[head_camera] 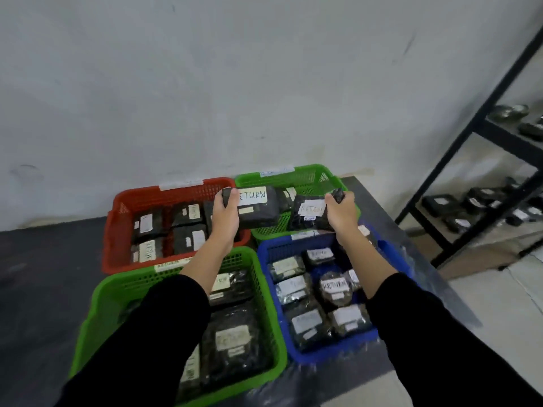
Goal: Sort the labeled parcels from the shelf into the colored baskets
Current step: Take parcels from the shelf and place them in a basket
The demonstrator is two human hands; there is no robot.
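My left hand [225,218] grips a black parcel [258,211] with a white label reading RETURN, held between the red basket [117,230] and the far green basket [311,174]. My right hand [340,214] grips a second black parcel [308,214], also labeled RETURN, over the far green basket's front edge. Below my arms sit a near green basket [102,295] and a blue basket [270,248]. All four baskets hold black labeled parcels.
A black metal shelf [482,124] stands at the right with more dark parcels [476,201] on its lower level. The baskets rest on a dark mat [44,274] against a white wall. Pale floor shows at the lower right.
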